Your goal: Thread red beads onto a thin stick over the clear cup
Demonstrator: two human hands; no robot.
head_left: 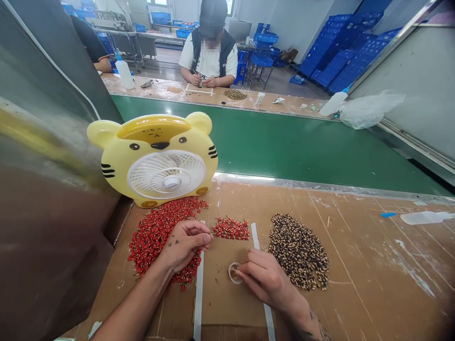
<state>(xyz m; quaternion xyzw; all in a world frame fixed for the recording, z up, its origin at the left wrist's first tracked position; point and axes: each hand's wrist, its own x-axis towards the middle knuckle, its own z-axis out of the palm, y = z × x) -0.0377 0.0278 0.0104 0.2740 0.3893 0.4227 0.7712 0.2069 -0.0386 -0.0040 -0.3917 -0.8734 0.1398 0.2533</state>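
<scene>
My left hand hovers curled over a large heap of small red beaded pieces, its fingertips pinched together; anything between them is hidden. A smaller red cluster lies just right of those fingertips. My right hand has its fingertips against a small translucent ring standing on the cardboard work surface. To the right of that hand spreads a heap of dark speckled beads. White strips run across the cardboard on both sides of the ring.
A yellow tiger-shaped fan stands behind the red heap. Beyond it runs a green conveyor belt, with a seated co-worker working across it. A plastic squeeze bottle lies at right; blue crates are stacked far back.
</scene>
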